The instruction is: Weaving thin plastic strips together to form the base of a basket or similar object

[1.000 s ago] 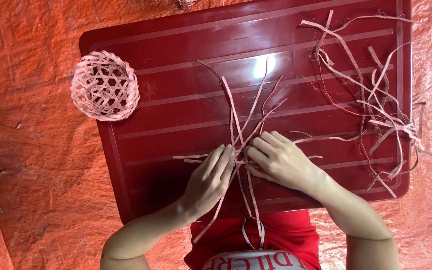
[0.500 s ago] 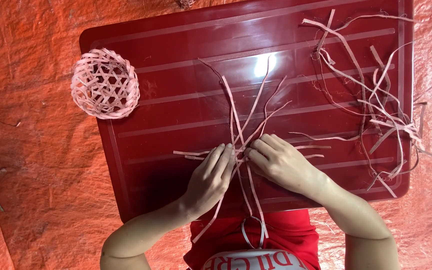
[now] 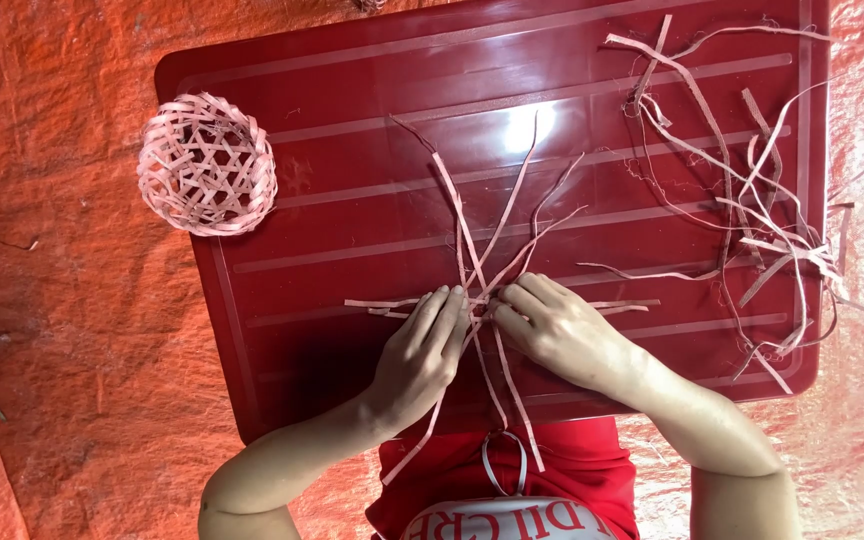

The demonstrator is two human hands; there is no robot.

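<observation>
Pale strips [image 3: 472,290] are lying crossed in a star shape near the front middle of the dark red bench [image 3: 352,260], their ends fanning out toward the far edge and down over the near edge toward the person's red shirt [image 3: 572,470].

Starting at the left, orange sheeting [image 3: 52,300] is covering the ground around the bench. A small woven basket [image 3: 207,163], made of the same pale strip, is sitting on the bench's far left corner, well apart from the hands.

Moving toward the middle, the left hand [image 3: 420,355] is lying palm-down with its fingers [image 3: 442,310] pressing on the crossing point of the strips; its grip is flat and pressing rather than curling around anything. Just beside it, the right hand [image 3: 557,330] is meeting it at the same crossing, its fingertips [image 3: 507,305] bending down and pinching the strips there. The two hands are almost touching.

Further right, a loose tangle of spare strips [image 3: 752,220] is lying spread over the bench's right side, near its edge.
</observation>
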